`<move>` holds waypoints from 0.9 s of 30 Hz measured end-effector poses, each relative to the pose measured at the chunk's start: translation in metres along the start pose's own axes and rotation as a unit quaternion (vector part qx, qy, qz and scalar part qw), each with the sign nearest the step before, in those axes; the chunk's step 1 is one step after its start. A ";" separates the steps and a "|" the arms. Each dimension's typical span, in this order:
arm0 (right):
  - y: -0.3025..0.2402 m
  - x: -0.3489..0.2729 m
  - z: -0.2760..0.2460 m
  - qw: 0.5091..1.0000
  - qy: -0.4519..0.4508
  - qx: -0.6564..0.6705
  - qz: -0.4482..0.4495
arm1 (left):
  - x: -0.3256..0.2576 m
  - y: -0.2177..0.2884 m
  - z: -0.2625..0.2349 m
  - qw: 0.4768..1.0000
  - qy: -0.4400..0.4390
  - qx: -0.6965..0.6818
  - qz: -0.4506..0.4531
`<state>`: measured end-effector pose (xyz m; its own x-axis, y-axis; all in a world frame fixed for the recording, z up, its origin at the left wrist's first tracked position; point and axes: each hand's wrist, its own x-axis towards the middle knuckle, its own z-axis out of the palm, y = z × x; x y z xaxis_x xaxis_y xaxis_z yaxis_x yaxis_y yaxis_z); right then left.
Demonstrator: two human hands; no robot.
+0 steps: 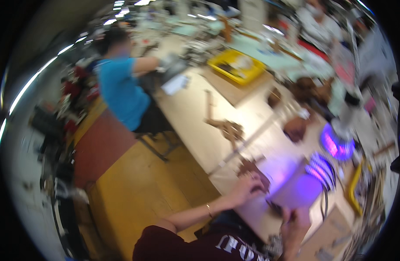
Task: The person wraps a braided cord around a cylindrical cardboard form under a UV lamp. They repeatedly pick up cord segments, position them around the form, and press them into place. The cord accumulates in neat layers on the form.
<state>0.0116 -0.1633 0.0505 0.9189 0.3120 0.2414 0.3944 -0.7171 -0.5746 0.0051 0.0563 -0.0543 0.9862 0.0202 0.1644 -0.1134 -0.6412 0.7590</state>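
At the near edge of the table, my left hand has its fingers curled on a flat brown piece that looks like leather. Several small dark brown scraps or tabs show at the piece's far edge. Further right, my right hand is closed, thumb up, next to a small dark object; blur hides what its fingers grip. Between and beyond the hands, purple light falls on the pale tabletop. A coil of dark banded cord or strap lies just beyond my right hand.
A glowing purple lamp stands at the right. Brown straps and a brown pouch-like piece lie farther up the table. Beyond are a yellow tray and a person in a blue shirt. A yellow-rimmed bin is at right.
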 end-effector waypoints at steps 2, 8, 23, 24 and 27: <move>-0.012 0.005 0.021 0.984 -0.066 -0.111 -0.122 | 0.001 -0.005 -0.002 0.997 0.006 -0.068 -0.020; -0.003 0.005 0.084 0.929 -0.166 -0.208 -0.259 | 0.001 -0.013 0.000 0.979 0.100 -0.167 -0.058; -0.011 0.024 -0.003 0.867 -0.100 0.466 0.143 | 0.011 0.086 -0.021 0.938 0.209 -0.016 0.277; -0.008 0.021 -0.010 0.887 -0.045 0.453 0.075 | 0.013 0.091 -0.014 0.940 0.181 -0.021 0.287; 0.013 0.009 -0.036 0.896 -0.059 0.400 0.183 | 0.020 0.093 0.005 0.957 0.091 -0.023 0.276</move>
<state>0.0252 -0.1919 0.0731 0.9601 0.2452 -0.1344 -0.1066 -0.1235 -0.9866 0.0151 -0.0068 0.0159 0.7382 -0.1760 0.6512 -0.6197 -0.5584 0.5515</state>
